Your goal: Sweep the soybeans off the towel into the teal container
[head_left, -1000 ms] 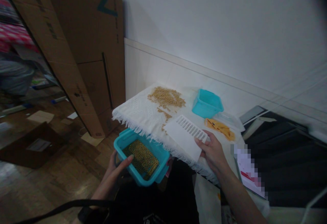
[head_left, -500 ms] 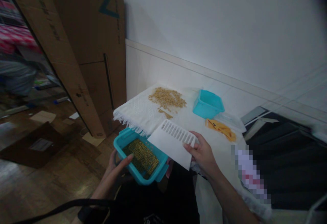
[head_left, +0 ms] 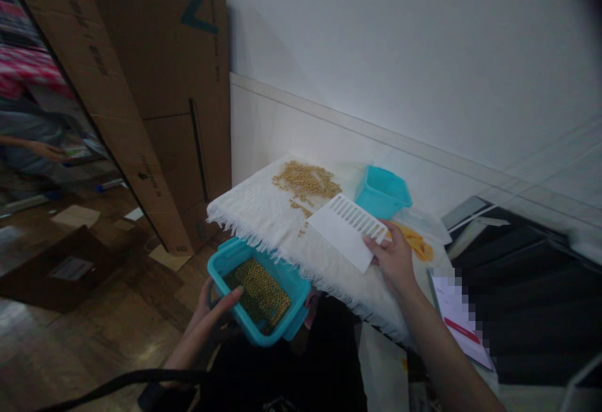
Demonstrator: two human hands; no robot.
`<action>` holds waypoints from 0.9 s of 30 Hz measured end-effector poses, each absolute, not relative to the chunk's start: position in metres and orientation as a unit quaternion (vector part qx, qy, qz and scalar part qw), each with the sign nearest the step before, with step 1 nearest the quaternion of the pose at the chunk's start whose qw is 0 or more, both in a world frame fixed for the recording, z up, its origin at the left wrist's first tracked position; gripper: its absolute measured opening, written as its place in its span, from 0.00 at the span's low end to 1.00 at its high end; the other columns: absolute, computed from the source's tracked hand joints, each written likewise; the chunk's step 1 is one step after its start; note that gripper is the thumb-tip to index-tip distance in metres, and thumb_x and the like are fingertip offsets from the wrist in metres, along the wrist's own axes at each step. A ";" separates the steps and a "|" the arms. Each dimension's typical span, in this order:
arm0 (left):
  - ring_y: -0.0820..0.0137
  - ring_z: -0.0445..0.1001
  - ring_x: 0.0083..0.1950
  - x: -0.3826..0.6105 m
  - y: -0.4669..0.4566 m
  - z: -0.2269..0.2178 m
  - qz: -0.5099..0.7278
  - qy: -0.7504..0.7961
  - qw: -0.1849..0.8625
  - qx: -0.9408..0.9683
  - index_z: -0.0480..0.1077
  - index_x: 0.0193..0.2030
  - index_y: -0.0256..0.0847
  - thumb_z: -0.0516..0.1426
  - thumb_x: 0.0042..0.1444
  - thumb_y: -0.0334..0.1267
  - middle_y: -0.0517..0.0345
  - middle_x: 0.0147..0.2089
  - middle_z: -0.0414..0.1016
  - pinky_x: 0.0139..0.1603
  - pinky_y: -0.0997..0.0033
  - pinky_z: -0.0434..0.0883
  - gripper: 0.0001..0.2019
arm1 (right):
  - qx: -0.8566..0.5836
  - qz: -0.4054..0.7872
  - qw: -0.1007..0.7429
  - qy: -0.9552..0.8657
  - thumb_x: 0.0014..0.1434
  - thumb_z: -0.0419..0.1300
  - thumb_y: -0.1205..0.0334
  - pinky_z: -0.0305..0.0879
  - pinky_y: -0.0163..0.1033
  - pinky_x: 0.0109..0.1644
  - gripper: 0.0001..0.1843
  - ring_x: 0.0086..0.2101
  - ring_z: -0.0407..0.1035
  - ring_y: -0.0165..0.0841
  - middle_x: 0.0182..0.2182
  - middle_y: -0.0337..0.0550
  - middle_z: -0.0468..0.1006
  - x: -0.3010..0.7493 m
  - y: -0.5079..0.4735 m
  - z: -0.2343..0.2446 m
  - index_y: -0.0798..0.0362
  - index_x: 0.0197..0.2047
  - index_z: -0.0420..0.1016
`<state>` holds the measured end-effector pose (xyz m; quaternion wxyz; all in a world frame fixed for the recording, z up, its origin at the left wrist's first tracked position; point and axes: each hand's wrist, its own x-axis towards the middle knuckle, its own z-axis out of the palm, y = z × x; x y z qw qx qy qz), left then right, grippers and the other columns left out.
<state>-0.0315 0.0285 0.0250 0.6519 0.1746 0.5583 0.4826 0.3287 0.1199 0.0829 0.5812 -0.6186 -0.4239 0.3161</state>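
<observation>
My left hand point(head_left: 214, 311) grips the near left side of a teal plastic tub point(head_left: 296, 283), its thumb over the rim. Dried soybeans point(head_left: 263, 290) cover the tub's bottom. The tub is held just below the fringed edge of a white tablecloth point(head_left: 249, 202). In my right hand point(head_left: 392, 255) is a flat white slotted scoop point(head_left: 341, 239), pinched at its right end above the cloth. Beyond the scoop's slotted edge lies a spread heap of soybeans point(head_left: 305, 179), with a few loose ones nearer the fringe.
A second teal tub point(head_left: 383, 189) stands at the back of the table by the wall. A yellow cloth point(head_left: 416, 242) lies beside my right hand. Tall cardboard boxes point(head_left: 174, 86) rise at the left. Another person's hand point(head_left: 47, 150) shows at the far left.
My right hand has moved the white scoop up and right, from over the tub to above the tablecloth near the heap. The tub in my left hand has barely moved.
</observation>
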 end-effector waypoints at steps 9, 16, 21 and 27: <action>0.47 0.89 0.51 -0.033 0.029 0.022 0.478 0.560 0.649 0.189 0.49 0.81 0.57 0.75 0.55 0.46 0.35 0.72 0.74 0.46 0.48 0.87 0.54 | -0.617 0.300 0.572 -0.449 0.38 0.81 0.40 0.75 0.47 0.29 0.47 0.31 0.79 0.48 0.34 0.44 0.86 0.327 0.127 0.084 0.46 0.59 0.73; 0.49 0.89 0.53 -0.033 0.028 0.025 0.476 0.552 0.661 0.177 0.51 0.79 0.59 0.74 0.56 0.46 0.39 0.72 0.75 0.49 0.48 0.87 0.51 | -0.610 0.318 0.564 -0.457 0.39 0.80 0.38 0.74 0.47 0.25 0.47 0.27 0.78 0.47 0.32 0.43 0.85 0.327 0.128 0.076 0.45 0.60 0.73; 0.49 0.89 0.51 -0.034 0.029 0.024 0.478 0.556 0.657 0.179 0.49 0.80 0.58 0.75 0.55 0.47 0.37 0.70 0.77 0.48 0.47 0.87 0.53 | -0.603 0.344 0.565 -0.446 0.38 0.81 0.40 0.77 0.47 0.26 0.47 0.29 0.80 0.46 0.34 0.42 0.86 0.321 0.126 0.076 0.44 0.59 0.72; 0.48 0.89 0.50 -0.033 0.029 0.028 0.480 0.555 0.655 0.178 0.49 0.80 0.57 0.75 0.54 0.47 0.37 0.69 0.77 0.48 0.46 0.87 0.54 | -0.609 0.397 0.547 -0.416 0.34 0.83 0.42 0.77 0.46 0.26 0.45 0.28 0.79 0.43 0.32 0.39 0.85 0.317 0.124 0.081 0.44 0.54 0.71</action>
